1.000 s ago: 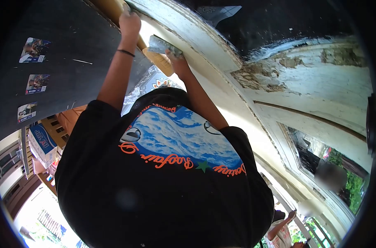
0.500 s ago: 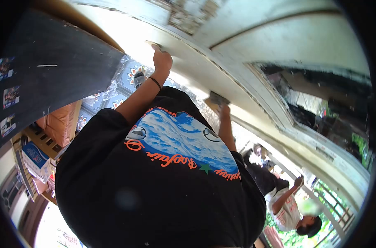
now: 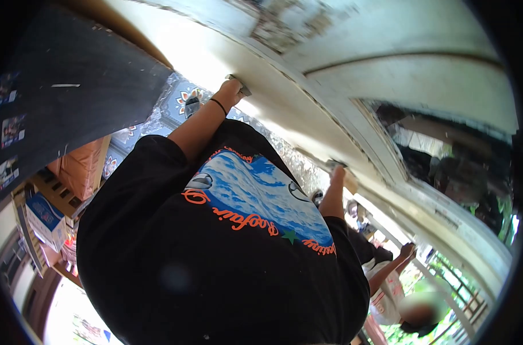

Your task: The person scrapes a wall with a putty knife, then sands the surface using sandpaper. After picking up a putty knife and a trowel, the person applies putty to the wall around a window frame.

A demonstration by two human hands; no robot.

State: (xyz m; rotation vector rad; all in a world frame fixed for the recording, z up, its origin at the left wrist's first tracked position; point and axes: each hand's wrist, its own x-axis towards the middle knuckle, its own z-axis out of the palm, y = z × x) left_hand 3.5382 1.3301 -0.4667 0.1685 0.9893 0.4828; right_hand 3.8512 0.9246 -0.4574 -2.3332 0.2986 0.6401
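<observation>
My left hand, with a black band on its wrist, is closed on a small flat scraper. Its grey blade is at the surface of the pale wall. Farther right, my right hand is closed around a putty knife, partly hidden by the fingers and blurred. A tan edge of it shows beside the hand, close to the lower wall.
A dark board with small pictures stands left, above patterned floor tiles. Boxes sit on shelving below it. A window is set in the wall at right. Another person is at lower right.
My left hand has moved down and slightly right along the wall, its scraper turned. My right hand has shifted right and down with the putty knife, whose blade now shows less.
</observation>
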